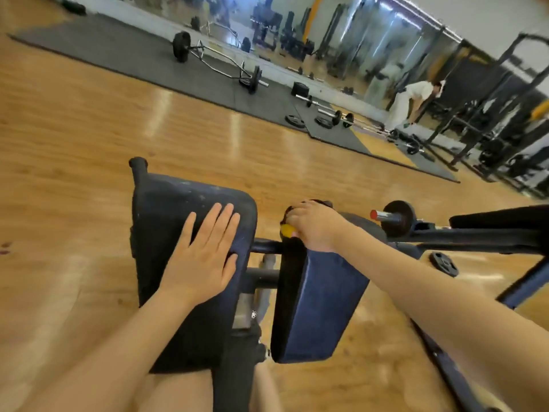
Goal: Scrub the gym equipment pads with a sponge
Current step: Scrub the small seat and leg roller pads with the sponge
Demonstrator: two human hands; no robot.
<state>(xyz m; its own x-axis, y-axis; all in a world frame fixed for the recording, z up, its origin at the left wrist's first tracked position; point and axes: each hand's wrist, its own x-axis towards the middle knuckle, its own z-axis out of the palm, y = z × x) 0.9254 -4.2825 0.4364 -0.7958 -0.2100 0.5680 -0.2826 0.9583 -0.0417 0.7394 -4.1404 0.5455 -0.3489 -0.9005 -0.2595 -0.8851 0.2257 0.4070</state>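
Two dark blue pads sit side by side on a black machine frame. My left hand (205, 254) lies flat with straight fingers on the worn left pad (166, 215). My right hand (312, 226) grips a yellow sponge (287, 230) and presses it against the top inner edge of the right pad (323, 298). Most of the sponge is hidden under my fingers.
A weight peg with a red end cap (386, 216) and a black plate sticks out right of the pads. A loose plate (444, 264) lies on the wooden floor. Barbells on dark mats (219, 63), a mirror wall and racks (487, 129) stand beyond.
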